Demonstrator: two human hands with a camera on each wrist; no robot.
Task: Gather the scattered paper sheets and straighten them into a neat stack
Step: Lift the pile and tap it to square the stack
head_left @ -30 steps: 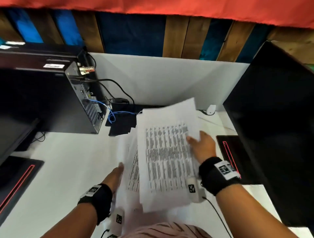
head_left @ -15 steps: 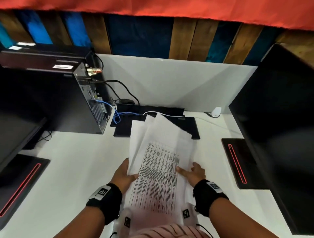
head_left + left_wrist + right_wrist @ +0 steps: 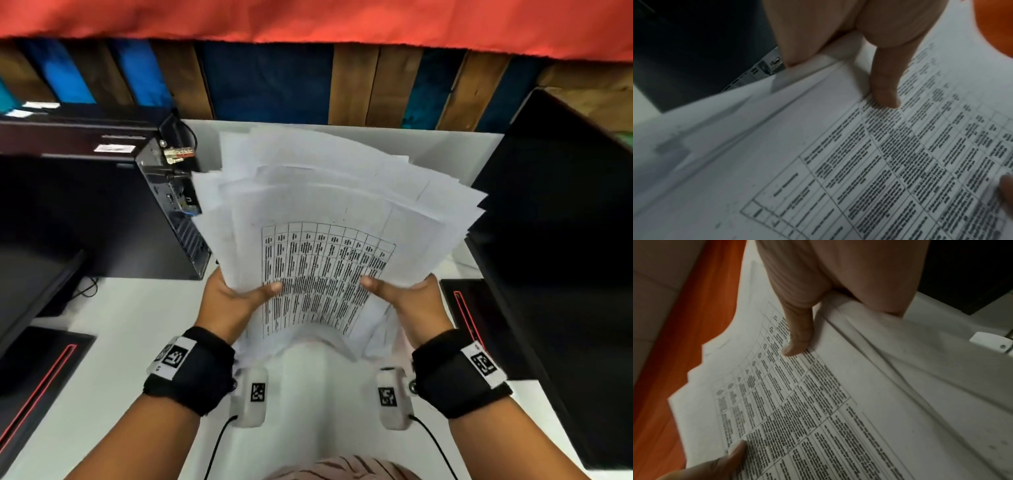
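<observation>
A fanned bundle of white paper sheets (image 3: 325, 212) is lifted off the white desk (image 3: 113, 329), the top sheet printed with a dense table. My left hand (image 3: 233, 301) grips the bundle's lower left edge, thumb on top. My right hand (image 3: 407, 301) grips the lower right edge the same way. In the left wrist view the thumb (image 3: 885, 91) presses on the printed sheet (image 3: 859, 170), with uneven sheet edges stepped beside it. In the right wrist view the thumb (image 3: 799, 337) lies on the same sheet (image 3: 818, 402). The fingers under the paper are hidden.
A black computer tower (image 3: 102, 219) with cables stands at the left, close to the sheets' left corner. A large dark monitor (image 3: 561, 240) fills the right side, its red-lined base (image 3: 469, 315) by my right hand. Another red-lined base (image 3: 37, 383) lies at the near left.
The sheets were lying on the desk under both hands; now both hands hold them raised and fanned out in front of me, closer to the camera.
</observation>
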